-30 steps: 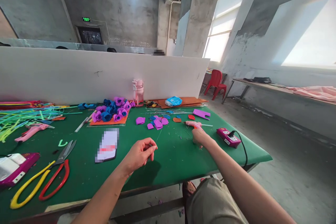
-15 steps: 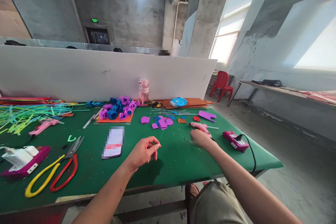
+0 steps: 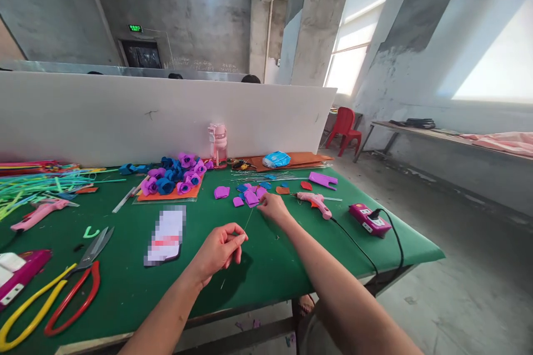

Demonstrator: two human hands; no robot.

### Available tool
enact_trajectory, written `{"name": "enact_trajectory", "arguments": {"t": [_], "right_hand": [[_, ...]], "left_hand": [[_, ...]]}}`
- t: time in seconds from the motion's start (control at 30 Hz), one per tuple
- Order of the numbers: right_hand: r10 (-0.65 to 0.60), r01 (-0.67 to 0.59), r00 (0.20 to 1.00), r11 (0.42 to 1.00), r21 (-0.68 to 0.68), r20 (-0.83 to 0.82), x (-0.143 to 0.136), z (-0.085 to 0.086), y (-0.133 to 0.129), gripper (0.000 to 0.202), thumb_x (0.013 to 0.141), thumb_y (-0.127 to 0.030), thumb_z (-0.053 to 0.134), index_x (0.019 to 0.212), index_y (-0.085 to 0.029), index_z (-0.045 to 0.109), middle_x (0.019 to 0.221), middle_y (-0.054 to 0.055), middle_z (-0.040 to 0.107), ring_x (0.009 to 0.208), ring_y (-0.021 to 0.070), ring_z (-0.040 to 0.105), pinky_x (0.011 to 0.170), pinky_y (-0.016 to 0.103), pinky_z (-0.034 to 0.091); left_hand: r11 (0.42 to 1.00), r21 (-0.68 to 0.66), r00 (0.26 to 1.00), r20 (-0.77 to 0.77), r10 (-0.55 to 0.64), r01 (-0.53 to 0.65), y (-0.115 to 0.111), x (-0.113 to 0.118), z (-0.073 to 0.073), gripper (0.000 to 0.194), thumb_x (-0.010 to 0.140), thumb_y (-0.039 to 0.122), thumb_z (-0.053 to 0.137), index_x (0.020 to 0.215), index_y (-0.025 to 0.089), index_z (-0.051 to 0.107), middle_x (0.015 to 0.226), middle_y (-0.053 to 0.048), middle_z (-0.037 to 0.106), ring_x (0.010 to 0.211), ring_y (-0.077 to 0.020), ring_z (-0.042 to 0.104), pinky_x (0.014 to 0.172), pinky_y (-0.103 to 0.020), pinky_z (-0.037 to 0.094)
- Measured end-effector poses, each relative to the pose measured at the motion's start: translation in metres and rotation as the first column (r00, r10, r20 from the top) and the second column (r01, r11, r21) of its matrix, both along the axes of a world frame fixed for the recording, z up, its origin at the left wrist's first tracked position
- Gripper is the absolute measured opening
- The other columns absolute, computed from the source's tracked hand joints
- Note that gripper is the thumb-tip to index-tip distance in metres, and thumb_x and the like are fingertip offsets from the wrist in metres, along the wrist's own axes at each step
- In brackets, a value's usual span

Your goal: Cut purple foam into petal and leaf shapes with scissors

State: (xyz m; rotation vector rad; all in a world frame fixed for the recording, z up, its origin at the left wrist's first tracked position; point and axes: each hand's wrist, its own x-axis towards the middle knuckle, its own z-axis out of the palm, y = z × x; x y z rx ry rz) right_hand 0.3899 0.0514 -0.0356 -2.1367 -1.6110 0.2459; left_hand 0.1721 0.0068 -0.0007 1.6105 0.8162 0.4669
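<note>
My left hand [image 3: 225,249] is above the table's near middle, its thumb and fingers pinched on a thin wire [image 3: 249,220]. The wire slants up from the fingertips, and its lower end shows beneath the hand. My right hand [image 3: 275,209] is at the right edge of a cluster of purple petal pieces [image 3: 251,198]. Its fingers are bent together with the tips beside a purple piece; what they grip, if anything, is hidden. To its right lies a pink glue gun [image 3: 315,200], held by neither hand. Blue petal pieces [image 3: 265,185] and a brown piece [image 3: 282,190] lie nearby.
Purple and blue paper flowers [image 3: 177,173] rest on an orange sheet. A phone [image 3: 166,233], large scissors [image 3: 79,277] and a second glue gun [image 3: 44,212] lie leftward. A purple power strip [image 3: 369,219] sits right, with cords hanging over the edge. A pink bottle [image 3: 218,144] stands behind.
My right hand has left the glue gun and moved left to the purple petal pieces. My left hand stays pinched in nearly the same place. The view has shifted slightly right.
</note>
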Motion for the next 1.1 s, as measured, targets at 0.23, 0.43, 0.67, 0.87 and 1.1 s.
{"name": "enact_trajectory", "arguments": {"t": [0.23,0.43,0.67,0.87,1.1], "right_hand": [[-0.137,0.134,0.99,0.987,0.085,0.025,0.039,0.008,-0.026,0.02,0.084,-0.028,0.051,0.079,-0.018,0.068,0.077,0.004,0.071,0.072,0.0163,0.062,0.062,0.023,0.037],[-0.232,0.215,0.966,0.966,0.146,0.11,0.065,0.033,-0.038,0.03,0.089,-0.03,0.041,0.094,-0.015,0.066,0.089,0.012,0.07,0.081,0.0231,0.062,0.063,0.027,0.036],[0.211,-0.219,0.961,0.975,0.029,0.181,0.0,0.015,-0.009,0.016,0.084,-0.027,0.054,0.086,-0.022,0.069,0.084,0.002,0.071,0.08,0.0156,0.062,0.066,0.022,0.038],[0.275,-0.275,0.918,0.961,-0.043,0.285,-0.029,-0.004,0.019,0.02,0.084,-0.022,0.055,0.101,-0.018,0.066,0.103,0.01,0.066,0.1,0.021,0.057,0.08,0.027,0.041],[0.356,-0.337,0.831,0.934,-0.122,0.429,-0.042,0.002,0.029,0.022,0.085,-0.012,0.052,0.103,-0.013,0.064,0.106,0.015,0.064,0.106,0.0252,0.055,0.088,0.034,0.042]], "left_hand": [[1.0,-0.013,1.0,-0.01,0.005,-0.005,0.0,0.004,-0.002,0.029,0.079,0.046,0.051,0.08,0.017,0.052,0.047,0.004,0.056,0.031,-0.0033,0.031,0.035,-0.016,0.02],[0.993,0.005,0.99,0.073,0.121,-0.121,0.006,0.0,-0.001,0.029,0.079,0.046,0.052,0.081,0.017,0.054,0.048,0.005,0.056,0.032,-0.0032,0.033,0.035,-0.015,0.021],[0.996,-0.013,0.995,0.038,0.094,-0.093,0.004,0.006,-0.007,0.026,0.079,0.042,0.052,0.079,0.017,0.054,0.046,0.005,0.055,0.031,-0.003,0.03,0.033,-0.015,0.021],[0.997,-0.025,0.997,0.018,0.07,-0.069,0.0,0.007,-0.012,0.025,0.08,0.042,0.051,0.079,0.017,0.053,0.046,0.005,0.055,0.03,-0.0029,0.03,0.033,-0.015,0.019],[0.997,-0.027,0.997,0.034,0.074,-0.073,0.001,0.002,-0.009,0.026,0.081,0.042,0.052,0.079,0.017,0.053,0.047,0.005,0.055,0.031,-0.0027,0.032,0.033,-0.015,0.021]]}}
